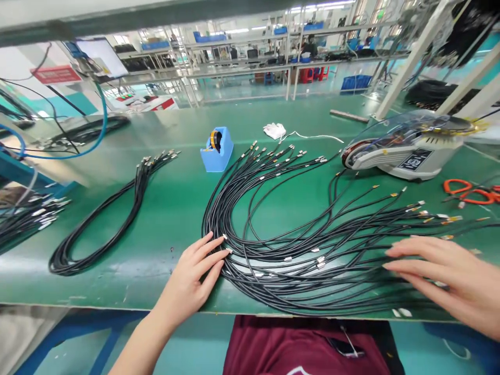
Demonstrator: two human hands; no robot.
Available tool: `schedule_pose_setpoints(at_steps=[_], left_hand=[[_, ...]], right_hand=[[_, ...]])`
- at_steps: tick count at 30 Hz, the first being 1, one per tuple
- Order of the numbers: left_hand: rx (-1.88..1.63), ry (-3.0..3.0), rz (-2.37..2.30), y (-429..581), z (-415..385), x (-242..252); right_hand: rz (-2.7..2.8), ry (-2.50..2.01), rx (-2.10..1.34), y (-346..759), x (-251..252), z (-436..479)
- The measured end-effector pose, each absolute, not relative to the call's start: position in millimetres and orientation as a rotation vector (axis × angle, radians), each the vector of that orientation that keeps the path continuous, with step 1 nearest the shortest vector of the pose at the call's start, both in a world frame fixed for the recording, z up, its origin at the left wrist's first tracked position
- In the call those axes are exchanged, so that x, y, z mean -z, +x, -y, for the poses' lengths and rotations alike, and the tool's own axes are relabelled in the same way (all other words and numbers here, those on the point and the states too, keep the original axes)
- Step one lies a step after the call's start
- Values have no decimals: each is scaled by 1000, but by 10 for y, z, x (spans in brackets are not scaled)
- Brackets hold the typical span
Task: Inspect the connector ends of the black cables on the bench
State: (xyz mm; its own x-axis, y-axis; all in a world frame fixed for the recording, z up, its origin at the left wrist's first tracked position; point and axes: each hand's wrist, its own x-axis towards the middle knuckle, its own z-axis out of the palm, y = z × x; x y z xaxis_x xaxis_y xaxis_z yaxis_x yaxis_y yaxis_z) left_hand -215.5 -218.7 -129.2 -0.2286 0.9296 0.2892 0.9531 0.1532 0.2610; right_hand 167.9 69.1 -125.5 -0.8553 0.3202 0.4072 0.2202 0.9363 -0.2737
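A big loose bundle of black cables with metal connector ends lies fanned out in curves on the green workbench. My left hand rests flat with fingers stretched, its fingertips touching the bundle's left bend near two small connectors. Over the right side of the same bundle, my right hand lies flat, fingers extended and pointing left. Neither hand grips anything.
A second, tidier cable bundle lies at the left. A blue tape dispenser, a white glove, an automatic tape machine and orange scissors sit further back and right. More cables lie at the far left.
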Motion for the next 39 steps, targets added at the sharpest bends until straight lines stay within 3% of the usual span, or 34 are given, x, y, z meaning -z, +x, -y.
schedule_pose_setpoints(at_steps=[10,19,32,39], left_hand=[[857,-1964,2072,-1887,1716,1138],[570,-2214,2189,-1408,926,1150],[731,-2213,2158,-1223,856,1248],[929,-2158,2187,-1261,791,1307]], right_hand=[[2655,-408,-561,853,1065,-412],[2988,-357,-334,468,1021,-493],[3110,-282,-228,310,933,-484],[3130,-296,-357,261,803,-658]])
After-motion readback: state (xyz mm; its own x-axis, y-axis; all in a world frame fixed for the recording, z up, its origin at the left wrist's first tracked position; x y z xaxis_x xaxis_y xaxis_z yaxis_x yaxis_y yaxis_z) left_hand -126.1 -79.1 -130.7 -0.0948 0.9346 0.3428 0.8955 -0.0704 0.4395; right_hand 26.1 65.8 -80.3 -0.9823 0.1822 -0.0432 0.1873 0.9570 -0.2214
